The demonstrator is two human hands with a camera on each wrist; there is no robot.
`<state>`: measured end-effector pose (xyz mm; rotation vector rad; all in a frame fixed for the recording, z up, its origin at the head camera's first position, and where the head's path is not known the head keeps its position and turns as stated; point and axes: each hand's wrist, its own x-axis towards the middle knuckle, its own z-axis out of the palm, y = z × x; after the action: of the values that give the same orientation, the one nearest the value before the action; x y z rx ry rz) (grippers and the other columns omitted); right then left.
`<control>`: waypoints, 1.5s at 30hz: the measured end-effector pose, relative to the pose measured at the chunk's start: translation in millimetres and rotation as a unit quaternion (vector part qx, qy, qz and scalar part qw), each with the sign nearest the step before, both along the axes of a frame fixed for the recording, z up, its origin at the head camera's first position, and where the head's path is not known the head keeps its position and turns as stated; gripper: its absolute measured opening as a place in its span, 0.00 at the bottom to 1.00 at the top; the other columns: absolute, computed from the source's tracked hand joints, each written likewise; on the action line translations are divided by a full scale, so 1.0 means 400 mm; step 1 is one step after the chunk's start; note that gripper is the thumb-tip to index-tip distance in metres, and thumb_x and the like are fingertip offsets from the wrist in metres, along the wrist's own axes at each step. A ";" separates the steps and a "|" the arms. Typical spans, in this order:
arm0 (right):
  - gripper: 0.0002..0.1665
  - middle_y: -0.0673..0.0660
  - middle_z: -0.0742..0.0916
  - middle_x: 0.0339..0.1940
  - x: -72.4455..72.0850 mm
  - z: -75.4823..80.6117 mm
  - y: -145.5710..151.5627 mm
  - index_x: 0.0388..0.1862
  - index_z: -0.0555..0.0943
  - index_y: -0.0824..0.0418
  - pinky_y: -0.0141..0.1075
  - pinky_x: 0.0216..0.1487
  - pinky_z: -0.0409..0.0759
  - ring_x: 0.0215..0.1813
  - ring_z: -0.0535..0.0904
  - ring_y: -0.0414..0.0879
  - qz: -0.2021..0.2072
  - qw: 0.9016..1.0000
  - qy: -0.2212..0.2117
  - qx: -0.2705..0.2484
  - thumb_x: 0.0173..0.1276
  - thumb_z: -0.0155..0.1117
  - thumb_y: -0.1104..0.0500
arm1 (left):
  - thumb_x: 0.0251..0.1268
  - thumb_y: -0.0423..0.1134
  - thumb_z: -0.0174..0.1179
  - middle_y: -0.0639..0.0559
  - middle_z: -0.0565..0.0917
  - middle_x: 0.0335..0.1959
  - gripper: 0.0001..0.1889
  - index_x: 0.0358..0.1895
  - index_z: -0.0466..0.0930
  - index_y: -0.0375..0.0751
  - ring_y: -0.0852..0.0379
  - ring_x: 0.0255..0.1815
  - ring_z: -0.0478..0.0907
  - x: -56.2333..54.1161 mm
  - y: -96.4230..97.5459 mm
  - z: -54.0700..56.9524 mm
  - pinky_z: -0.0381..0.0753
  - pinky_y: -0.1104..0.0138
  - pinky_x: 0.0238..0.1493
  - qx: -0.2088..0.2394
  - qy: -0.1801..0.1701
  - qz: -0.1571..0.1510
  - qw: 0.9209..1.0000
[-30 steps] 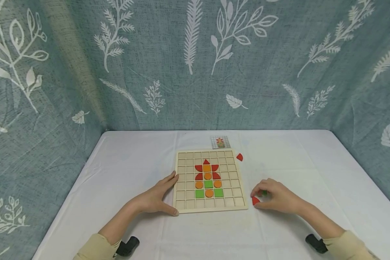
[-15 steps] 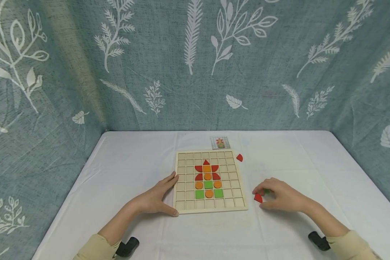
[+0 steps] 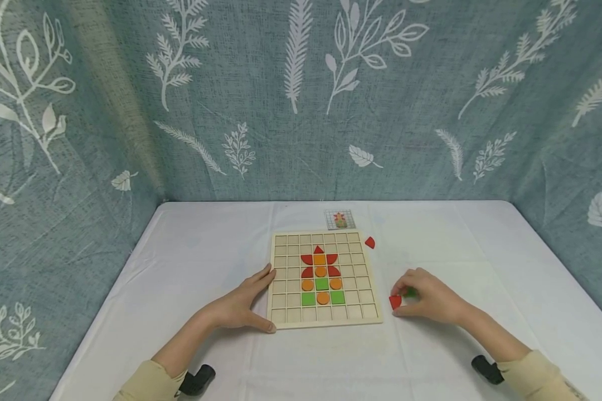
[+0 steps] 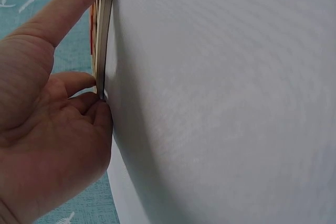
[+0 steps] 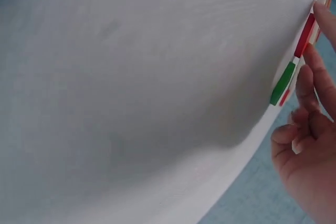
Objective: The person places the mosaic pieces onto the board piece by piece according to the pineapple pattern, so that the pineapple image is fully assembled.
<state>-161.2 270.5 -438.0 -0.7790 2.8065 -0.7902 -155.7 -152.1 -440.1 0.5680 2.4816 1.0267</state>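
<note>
A wooden grid board (image 3: pixel 353 312) lies on the table, bearing red, orange and green tiles in a flower-like pattern. At its left edge rests my left hand (image 3: pixel 243 303), thumb at the near corner and fingertips against the side; the left wrist view shows the thumb (image 4: pixel 68 11) along the board's edge. To the right of the board, my right hand (image 3: pixel 428 298) pinches a red tile (image 3: pixel 395 302) between thumb and finger, low at the cloth. Under that palm, partly hidden, is a green tile (image 3: pixel 409 292), which in the right wrist view stands close to the red tile (image 5: pixel 304 36).
A small pattern card (image 3: pixel 340 219) with a flower picture lies behind the board. A loose red quarter-round tile (image 3: pixel 370 243) is by the board's far right corner. White cloth covers the table (image 3: pixel 301 362); a leaf-printed blue-green curtain (image 3: pixel 261 100) hangs behind and at the sides.
The red tile has shifted slightly and turned under my right fingers, which moved a little right and then back left. My left hand and the board have kept still.
</note>
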 end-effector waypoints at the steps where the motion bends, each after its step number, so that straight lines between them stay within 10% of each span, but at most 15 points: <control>1: 0.15 0.42 0.78 0.35 -0.001 0.000 0.001 0.36 0.82 0.45 0.35 0.42 0.73 0.42 0.69 0.42 -0.002 1.000 -0.001 -0.001 0.53 0.79 0.48 | 0.44 0.48 0.79 0.40 0.42 0.79 0.60 0.77 0.48 0.35 0.37 0.78 0.38 -0.001 0.000 0.001 0.47 0.41 0.71 0.000 0.000 0.000 1.000; 25: 0.14 0.44 0.83 0.32 -0.013 -0.006 -0.063 0.36 0.85 0.45 0.32 0.32 0.72 0.36 0.74 0.45 -0.088 0.989 -0.052 -0.109 0.52 0.78 0.45 | 0.44 0.48 0.78 0.40 0.42 0.79 0.60 0.78 0.47 0.35 0.37 0.78 0.37 -0.018 -0.010 0.007 0.47 0.41 0.71 0.000 -0.005 -0.009 1.000; 45: 0.12 0.36 0.82 0.32 -0.002 0.000 -0.247 0.32 0.85 0.45 0.36 0.43 0.72 0.43 0.70 0.40 0.021 0.998 -0.022 -0.051 0.52 0.78 0.45 | 0.45 0.48 0.78 0.40 0.42 0.79 0.60 0.77 0.47 0.35 0.37 0.78 0.38 -0.032 -0.019 0.007 0.46 0.41 0.71 0.006 -0.002 -0.020 1.000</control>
<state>-162.1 171.7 -437.9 -0.8241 2.7197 -0.9393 -168.7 -159.6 -437.2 0.6152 2.4516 1.0271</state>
